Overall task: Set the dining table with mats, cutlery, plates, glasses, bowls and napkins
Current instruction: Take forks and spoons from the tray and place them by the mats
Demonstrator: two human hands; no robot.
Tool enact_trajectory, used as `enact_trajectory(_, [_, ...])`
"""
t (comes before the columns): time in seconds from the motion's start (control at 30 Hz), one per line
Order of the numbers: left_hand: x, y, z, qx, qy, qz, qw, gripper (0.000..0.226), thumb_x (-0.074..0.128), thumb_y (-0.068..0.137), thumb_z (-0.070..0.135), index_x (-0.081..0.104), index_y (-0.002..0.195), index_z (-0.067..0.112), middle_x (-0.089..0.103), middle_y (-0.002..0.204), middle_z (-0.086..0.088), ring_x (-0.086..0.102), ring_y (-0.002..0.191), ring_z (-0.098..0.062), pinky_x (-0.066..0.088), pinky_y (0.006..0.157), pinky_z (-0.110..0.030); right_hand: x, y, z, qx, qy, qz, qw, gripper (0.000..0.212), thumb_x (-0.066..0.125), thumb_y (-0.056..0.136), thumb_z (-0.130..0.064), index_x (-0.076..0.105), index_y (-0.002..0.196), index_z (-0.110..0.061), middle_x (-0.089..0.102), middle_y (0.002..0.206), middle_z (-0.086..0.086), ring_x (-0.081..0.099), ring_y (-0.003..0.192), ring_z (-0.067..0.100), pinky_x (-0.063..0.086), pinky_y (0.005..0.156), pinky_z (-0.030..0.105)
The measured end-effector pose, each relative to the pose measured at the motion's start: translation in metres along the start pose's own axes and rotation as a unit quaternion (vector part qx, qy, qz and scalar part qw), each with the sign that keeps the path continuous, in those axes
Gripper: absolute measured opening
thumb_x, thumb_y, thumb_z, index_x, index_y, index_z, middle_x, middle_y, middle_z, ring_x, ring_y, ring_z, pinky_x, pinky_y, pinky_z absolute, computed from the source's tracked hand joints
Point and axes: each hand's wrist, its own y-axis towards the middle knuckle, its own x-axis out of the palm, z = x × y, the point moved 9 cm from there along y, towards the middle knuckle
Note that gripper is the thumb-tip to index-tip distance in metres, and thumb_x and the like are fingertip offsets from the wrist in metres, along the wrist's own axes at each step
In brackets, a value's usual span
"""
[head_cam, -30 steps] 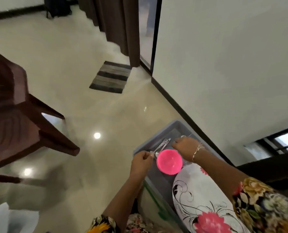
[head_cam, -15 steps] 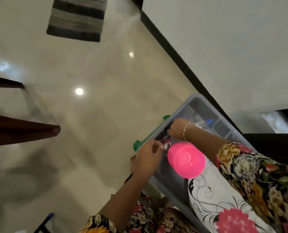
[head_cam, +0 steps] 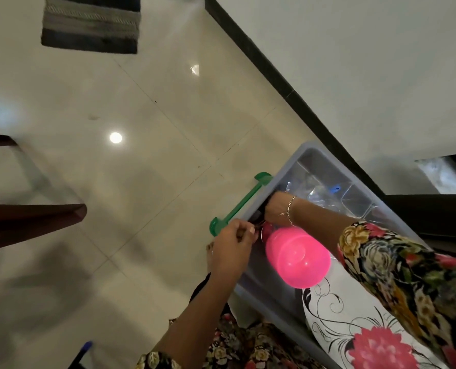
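your left hand (head_cam: 231, 246) pinches likely cutlery (head_cam: 257, 224) at bin (head_cam: 309, 149) rim | right hand (head_cam: 277, 209) deep in bin, fingers hidden, can't tell | bowl (head_cam: 299, 257) on plate (head_cam: 349, 315), guessing that frees hands

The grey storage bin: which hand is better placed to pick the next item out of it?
Right. The right hand reaches down inside the grey storage bin, its fingers hidden. The left hand is at the rim, fingers curled on a thin item that I cannot identify, so it seems occupied.
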Motion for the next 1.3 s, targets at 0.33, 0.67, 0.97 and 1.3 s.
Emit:
enact_trajectory(0.33, [-0.013, -0.022, 0.006, 0.019, -0.055, 0.045, 0.997, 0.012, 0.054, 0.093, 0.014, 0.058, 0.081, 0.014, 0.066, 0.084, -0.009, 0.061, 0.078, -0.022, 0.047, 0.071, -0.032, -0.031, -0.041, 0.018, 0.081, -0.086, 0.084, 0.989, 0.011, 0.063, 0.080, -0.029, 0.070, 0.072, -0.025, 0.069, 0.065, -0.005, 0.063, 0.076, 0.017, 0.048, 0.075, 0.027])
enact_trajectory(0.67, [-0.032, -0.137, 0.020, 0.091, -0.134, 0.224, 0.961, 0.015, 0.056, 0.092, 0.017, 0.059, 0.080, 0.009, 0.057, 0.070, -0.003, 0.049, 0.066, -0.014, 0.039, 0.061, -0.025, -0.115, -0.182, -0.009, 0.183, 0.058, 0.267, 0.944, 0.019, 0.085, 0.055, -0.034, 0.072, 0.064, -0.024, 0.065, 0.060, 0.002, 0.063, 0.068, 0.018, 0.046, 0.060, 0.023])
enact_trajectory(0.97, [-0.041, -0.269, 0.061, 0.158, -0.366, 0.140, 0.906, 0.017, 0.052, 0.094, 0.018, 0.059, 0.104, 0.006, 0.066, 0.094, -0.007, 0.064, 0.077, -0.009, 0.052, 0.068, -0.026, -0.179, -0.276, -0.138, 0.130, 0.527, 0.408, 0.734, 0.026, 0.054, 0.090, -0.016, 0.050, 0.064, -0.016, 0.052, 0.066, 0.003, 0.052, 0.066, 0.016, 0.042, 0.059, 0.022])
enact_trajectory(1.3, [-0.175, -0.349, 0.014, 0.200, -0.574, 0.138, 0.782, 0.026, 0.038, 0.099, 0.016, 0.057, 0.086, 0.006, 0.072, 0.087, -0.009, 0.069, 0.074, -0.020, 0.054, 0.060, -0.029, -0.307, -0.253, -0.277, -0.102, 0.664, 0.369, 0.643, 0.014, 0.056, 0.090, -0.008, 0.063, 0.078, -0.005, 0.063, 0.067, 0.009, 0.063, 0.054, 0.015, 0.055, 0.050, 0.029])
